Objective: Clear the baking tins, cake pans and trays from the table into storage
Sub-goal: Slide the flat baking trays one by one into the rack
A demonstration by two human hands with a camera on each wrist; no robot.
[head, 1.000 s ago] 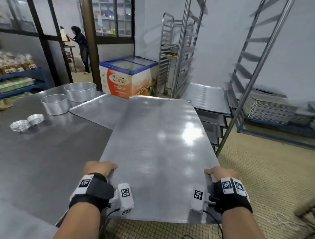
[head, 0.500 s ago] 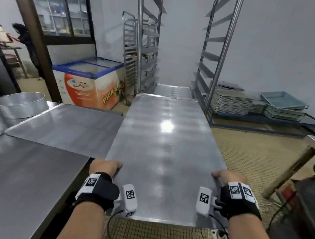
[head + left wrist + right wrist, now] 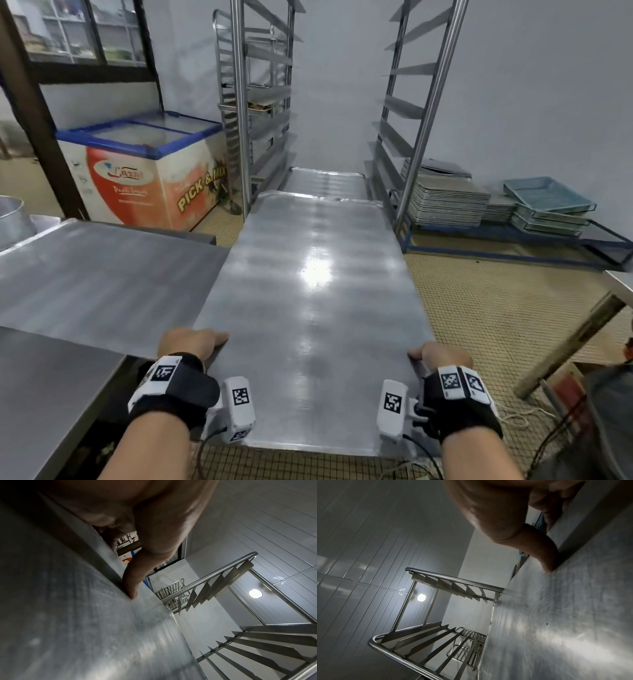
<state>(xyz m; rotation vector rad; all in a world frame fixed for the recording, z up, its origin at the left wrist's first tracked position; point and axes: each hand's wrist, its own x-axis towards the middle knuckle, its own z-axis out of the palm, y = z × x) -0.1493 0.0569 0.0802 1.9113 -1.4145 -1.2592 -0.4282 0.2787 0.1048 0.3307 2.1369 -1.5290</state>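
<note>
Lower centre of frame: baking tray (image 3: 308,308) held level, pinched at its side edges by left hand (image 3: 188,342) and right hand (image 3: 440,356), thumbs on top.

Dim, even indoor light. A round ceiling lamp (image 3: 421,597) glows at 9 o'clock in the right wrist view; its glare streaks the held tray (image 3: 317,274). Rack uprights bow at the edges, and both near palms blur darkly.
</note>
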